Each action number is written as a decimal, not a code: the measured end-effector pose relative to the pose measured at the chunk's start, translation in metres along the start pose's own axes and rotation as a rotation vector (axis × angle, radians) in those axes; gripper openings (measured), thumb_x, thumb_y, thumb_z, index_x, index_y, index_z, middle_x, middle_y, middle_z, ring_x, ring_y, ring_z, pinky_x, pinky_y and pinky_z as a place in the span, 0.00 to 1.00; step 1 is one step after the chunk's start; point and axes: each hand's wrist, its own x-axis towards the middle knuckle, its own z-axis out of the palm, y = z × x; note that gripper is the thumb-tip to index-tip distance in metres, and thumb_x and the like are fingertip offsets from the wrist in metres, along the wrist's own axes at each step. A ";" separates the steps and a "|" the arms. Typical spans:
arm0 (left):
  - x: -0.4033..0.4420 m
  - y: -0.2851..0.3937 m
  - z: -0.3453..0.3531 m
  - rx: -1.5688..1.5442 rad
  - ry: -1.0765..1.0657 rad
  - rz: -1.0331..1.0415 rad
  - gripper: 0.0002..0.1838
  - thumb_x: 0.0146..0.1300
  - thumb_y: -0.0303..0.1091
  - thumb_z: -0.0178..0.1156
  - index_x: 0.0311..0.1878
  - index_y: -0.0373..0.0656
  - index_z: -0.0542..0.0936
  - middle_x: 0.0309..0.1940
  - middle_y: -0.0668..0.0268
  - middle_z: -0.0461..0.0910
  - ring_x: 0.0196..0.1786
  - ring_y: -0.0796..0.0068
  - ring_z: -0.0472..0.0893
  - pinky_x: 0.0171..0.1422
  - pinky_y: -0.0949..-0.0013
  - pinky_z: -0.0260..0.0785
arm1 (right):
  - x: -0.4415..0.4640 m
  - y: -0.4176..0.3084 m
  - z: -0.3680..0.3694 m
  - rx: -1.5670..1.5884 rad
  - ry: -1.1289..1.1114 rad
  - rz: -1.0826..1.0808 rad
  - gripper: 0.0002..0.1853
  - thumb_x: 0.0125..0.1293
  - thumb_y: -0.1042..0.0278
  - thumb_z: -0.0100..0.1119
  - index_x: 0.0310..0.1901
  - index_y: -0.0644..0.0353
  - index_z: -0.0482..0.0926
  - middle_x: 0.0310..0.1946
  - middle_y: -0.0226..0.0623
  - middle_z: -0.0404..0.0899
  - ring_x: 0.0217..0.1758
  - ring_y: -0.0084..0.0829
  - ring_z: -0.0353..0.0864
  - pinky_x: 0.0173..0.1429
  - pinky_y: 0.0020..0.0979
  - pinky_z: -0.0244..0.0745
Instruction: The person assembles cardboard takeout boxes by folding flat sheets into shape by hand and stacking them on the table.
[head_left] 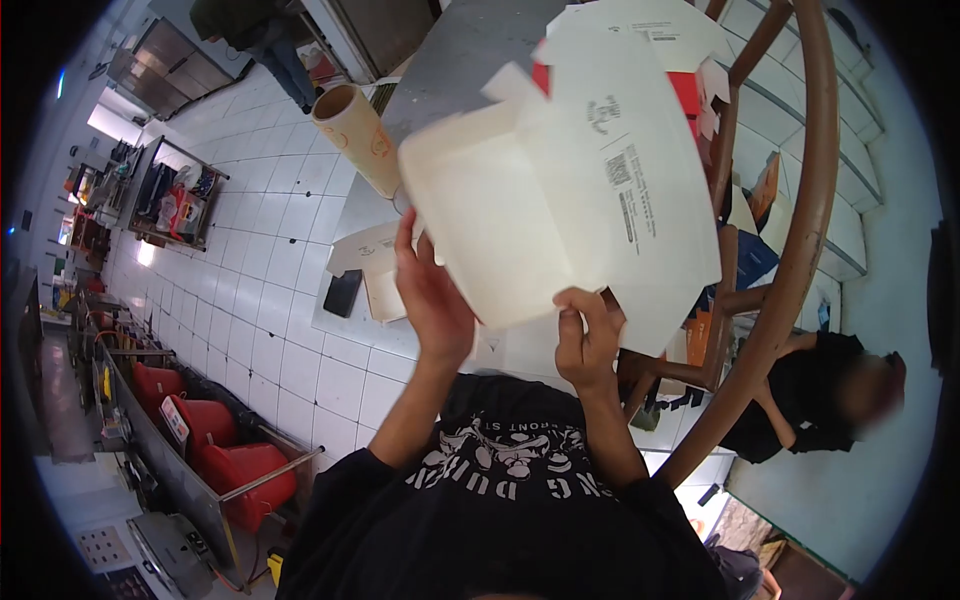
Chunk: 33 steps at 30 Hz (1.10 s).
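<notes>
A white paper takeaway box (490,215) is held up in front of me, its tray folded into shape and its printed lid panel (640,190) spread out to the right. My left hand (437,300) grips the tray's left side, with part of the fingers hidden behind it. At the tray's near corner, my right hand (590,338) pinches the edge between thumb and fingers. Beyond the left hand, a second open paper box (380,283) rests on the table beside a dark phone (343,293).
A tall cream tube-shaped stack (355,140) with orange print stands on the grey table (430,75). More flat box card (690,30) lies at the back right. A brown curved rail (815,130) rises close on the right. A person (820,400) in black is beyond it.
</notes>
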 end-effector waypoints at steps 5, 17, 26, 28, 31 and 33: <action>0.023 0.017 -0.014 -0.084 0.090 -0.239 0.33 0.71 0.60 0.31 0.62 0.39 0.64 0.50 0.61 0.74 0.52 0.73 0.77 0.54 0.70 0.74 | -0.006 0.003 0.003 0.031 -0.087 -0.185 0.12 0.48 0.84 0.45 0.32 0.61 0.77 0.20 0.32 0.72 0.22 0.24 0.69 0.34 0.28 0.65; 0.031 0.018 -0.015 0.149 0.059 -0.020 0.30 0.73 0.55 0.30 0.63 0.38 0.62 0.53 0.60 0.72 0.54 0.72 0.75 0.57 0.68 0.71 | -0.021 0.031 0.002 -0.031 -0.118 -0.152 0.12 0.41 0.80 0.53 0.29 0.54 0.81 0.57 0.55 0.66 0.52 0.47 0.75 0.50 0.40 0.74; 0.029 0.036 -0.021 0.315 -0.116 0.273 0.42 0.59 0.68 0.50 0.61 0.39 0.64 0.59 0.57 0.65 0.62 0.65 0.69 0.65 0.57 0.64 | 0.009 0.017 -0.007 0.305 -0.155 0.364 0.26 0.65 0.78 0.47 0.66 0.60 0.64 0.64 0.53 0.61 0.64 0.40 0.67 0.62 0.35 0.65; 0.023 0.029 -0.024 0.378 -0.137 0.381 0.40 0.53 0.60 0.61 0.60 0.38 0.65 0.59 0.52 0.66 0.61 0.61 0.70 0.65 0.58 0.64 | 0.012 0.018 -0.020 0.251 -0.397 0.436 0.29 0.71 0.64 0.47 0.70 0.57 0.54 0.65 0.50 0.61 0.67 0.38 0.64 0.65 0.37 0.64; 0.012 0.026 -0.022 0.570 -0.367 0.566 0.39 0.43 0.45 0.74 0.57 0.38 0.68 0.60 0.45 0.66 0.62 0.54 0.71 0.66 0.58 0.63 | 0.029 -0.013 -0.034 0.717 -0.298 0.676 0.36 0.70 0.37 0.36 0.68 0.59 0.58 0.57 0.49 0.72 0.60 0.40 0.73 0.61 0.39 0.68; 0.002 0.019 -0.018 0.696 -0.653 0.597 0.35 0.35 0.36 0.77 0.50 0.40 0.74 0.62 0.41 0.66 0.66 0.48 0.67 0.68 0.55 0.60 | 0.036 -0.008 -0.040 1.052 -0.304 0.630 0.36 0.70 0.37 0.36 0.66 0.60 0.60 0.55 0.48 0.73 0.57 0.41 0.74 0.59 0.41 0.69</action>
